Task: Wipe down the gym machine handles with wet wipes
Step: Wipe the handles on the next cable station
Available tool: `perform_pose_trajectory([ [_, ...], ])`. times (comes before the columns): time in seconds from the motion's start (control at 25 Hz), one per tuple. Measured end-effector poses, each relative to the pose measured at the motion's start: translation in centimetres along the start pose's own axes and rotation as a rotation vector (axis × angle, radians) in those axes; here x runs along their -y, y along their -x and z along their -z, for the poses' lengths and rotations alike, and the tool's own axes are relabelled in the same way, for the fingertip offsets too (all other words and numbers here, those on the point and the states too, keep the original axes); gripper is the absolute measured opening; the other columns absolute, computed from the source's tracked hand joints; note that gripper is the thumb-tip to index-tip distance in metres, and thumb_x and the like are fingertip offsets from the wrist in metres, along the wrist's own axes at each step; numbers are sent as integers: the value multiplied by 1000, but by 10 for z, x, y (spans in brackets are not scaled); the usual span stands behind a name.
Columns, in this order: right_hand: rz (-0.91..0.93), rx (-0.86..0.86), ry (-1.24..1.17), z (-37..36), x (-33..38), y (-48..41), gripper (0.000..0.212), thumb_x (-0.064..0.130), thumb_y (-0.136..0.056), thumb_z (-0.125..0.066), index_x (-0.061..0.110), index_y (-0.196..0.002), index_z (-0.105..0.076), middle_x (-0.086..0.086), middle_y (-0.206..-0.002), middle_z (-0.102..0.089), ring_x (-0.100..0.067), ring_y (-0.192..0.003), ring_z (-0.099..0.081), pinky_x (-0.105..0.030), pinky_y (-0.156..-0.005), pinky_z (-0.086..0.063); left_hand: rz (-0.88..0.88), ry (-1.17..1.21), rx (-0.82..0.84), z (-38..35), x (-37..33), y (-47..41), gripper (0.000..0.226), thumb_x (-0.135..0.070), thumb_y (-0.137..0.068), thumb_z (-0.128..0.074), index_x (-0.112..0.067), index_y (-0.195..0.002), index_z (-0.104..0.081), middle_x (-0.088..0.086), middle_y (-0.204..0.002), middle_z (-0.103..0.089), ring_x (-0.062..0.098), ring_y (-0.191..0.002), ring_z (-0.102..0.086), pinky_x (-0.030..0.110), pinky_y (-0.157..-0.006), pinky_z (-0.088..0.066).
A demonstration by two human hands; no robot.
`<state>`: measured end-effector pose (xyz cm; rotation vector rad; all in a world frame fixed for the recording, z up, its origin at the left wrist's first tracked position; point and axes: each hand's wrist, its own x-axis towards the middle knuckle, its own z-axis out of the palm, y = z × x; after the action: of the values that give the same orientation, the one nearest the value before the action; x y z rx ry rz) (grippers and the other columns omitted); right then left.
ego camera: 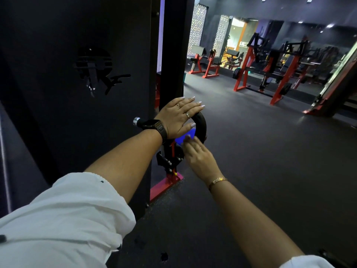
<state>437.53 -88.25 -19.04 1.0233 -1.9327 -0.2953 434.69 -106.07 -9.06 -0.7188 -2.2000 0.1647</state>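
Observation:
A curved black handle (201, 126) hangs on a cable machine's pulley bracket (171, 158) at mid-frame. My left hand (178, 118), with rings and a black watch, lies flat on top of the handle, fingers straight. Just below it shows a blue patch (183, 137) that looks like a wipe, partly hidden by both hands. My right hand (199, 157) reaches up to that blue patch; its fingertips are blurred, and whether they pinch it is unclear.
The machine's tall black panel (81, 84) with a cut-out logo fills the left. Its red base foot (166, 185) sits on dark rubber flooring (260, 151). Red and black weight machines (280, 74) stand far right at the back.

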Motion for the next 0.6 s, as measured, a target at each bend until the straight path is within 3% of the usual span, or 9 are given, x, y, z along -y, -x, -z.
perform_pose_trajectory([
  [0.08,-53,-11,53,3,-10,-9,37,5,-92,-41,0,-124,-60,-16,-124,-61,-31,-124,-52,-43,-116,-22,19,14,-17,-1,-2,1,60,-46,-93,-29,-16,-145,-40,4,-146,-45,22,-139,-36,39,-114,-21],
  [0.2,23,85,35,-9,4,13,36,6,-87,-47,2,-119,-64,-15,-122,-63,-29,-124,-52,-42,-119,-14,27,4,-46,-1,-4,1,59,-44,-93,-31,-16,-144,-42,4,-145,-47,23,-137,-39,38,-114,-20],
  [0.28,55,129,-112,-20,24,45,33,4,-79,-65,7,-111,-69,-10,-114,-67,-25,-118,-58,-38,-115,-26,25,0,-54,-3,-4,0,59,-43,-92,-32,-16,-143,-43,4,-144,-48,23,-137,-40,38,-114,-19],
  [0.36,-129,236,-330,-28,39,72,44,0,-69,-77,10,-111,-70,-7,-112,-68,-23,-112,-62,-34,-104,-43,29,-6,-58,-4,-5,0,58,-43,-92,-33,-17,-143,-43,4,-144,-48,23,-137,-39,39,-114,-19],
  [0.4,-360,290,-457,-25,44,78,47,-3,-71,-75,11,-115,-68,-7,-117,-66,-23,-114,-61,-30,-100,-45,37,-6,-62,-5,-5,0,58,-43,-92,-34,-17,-143,-43,3,-144,-47,23,-137,-38,39,-114,-20],
  [0.48,-1048,305,-772,-26,43,77,39,-3,-83,-62,11,-119,-65,-9,-122,-64,-23,-113,-60,-19,-92,-43,54,3,-75,-6,-6,0,58,-43,-92,-35,-17,-143,-43,3,-144,-48,22,-138,-38,40,-114,-21],
  [0.56,-1762,115,-1278,-23,32,49,30,-5,-89,-51,0,-114,-66,-14,-108,-67,-21,-93,-65,-18,-76,-47,61,6,-85,-7,-7,0,57,-43,-92,-37,-17,-142,-44,3,-144,-48,22,-137,-38,41,-114,-22],
  [0.6,-1947,-29,-1570,-25,26,35,28,-6,-90,-46,-5,-111,-65,-14,-100,-69,-20,-82,-67,-21,-68,-51,62,9,-84,-7,-7,0,57,-43,-92,-38,-17,-142,-44,2,-144,-48,22,-137,-38,40,-114,-22],
])
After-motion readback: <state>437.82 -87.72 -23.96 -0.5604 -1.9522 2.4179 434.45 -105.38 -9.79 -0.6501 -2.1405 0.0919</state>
